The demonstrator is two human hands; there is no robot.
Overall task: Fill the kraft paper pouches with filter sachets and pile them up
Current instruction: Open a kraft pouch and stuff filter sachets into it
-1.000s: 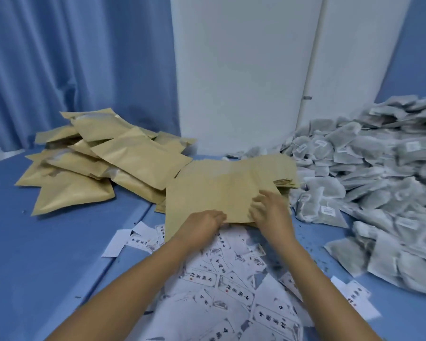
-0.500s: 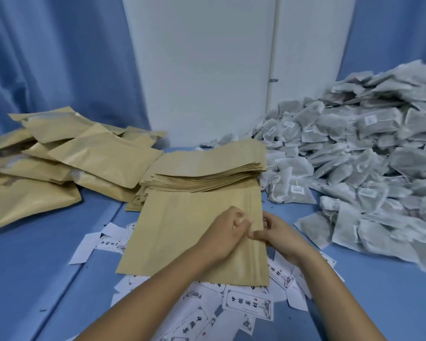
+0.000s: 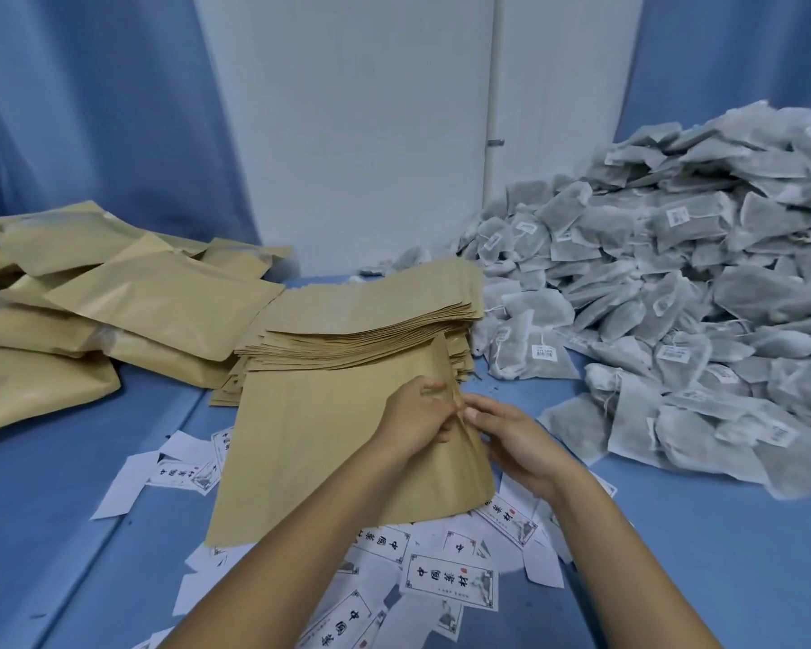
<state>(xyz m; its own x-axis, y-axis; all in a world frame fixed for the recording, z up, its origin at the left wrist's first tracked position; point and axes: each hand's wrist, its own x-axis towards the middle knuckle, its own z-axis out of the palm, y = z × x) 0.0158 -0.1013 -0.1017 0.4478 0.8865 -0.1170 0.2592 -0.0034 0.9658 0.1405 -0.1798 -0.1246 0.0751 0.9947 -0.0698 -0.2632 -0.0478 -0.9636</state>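
A flat empty kraft pouch (image 3: 310,442) lies in front of me on the blue surface. My left hand (image 3: 415,416) pinches its right edge near the top, and that edge lifts up. My right hand (image 3: 511,437) meets it from the right, fingers curled at the same edge. Behind the pouch stands a stack of empty kraft pouches (image 3: 371,320). A big heap of grey filter sachets (image 3: 675,292) with small white tags fills the right side. At the left lies a loose pile of filled kraft pouches (image 3: 113,302).
White printed labels (image 3: 450,580) are scattered on the blue surface (image 3: 57,531) under and around my forearms. A white panel (image 3: 347,133) and blue curtains (image 3: 90,100) close off the back.
I have pulled one pouch off the stack toward me. Both hands moved to its right edge, which now lifts apart. The camera has turned right, so the sachet heap shows more.
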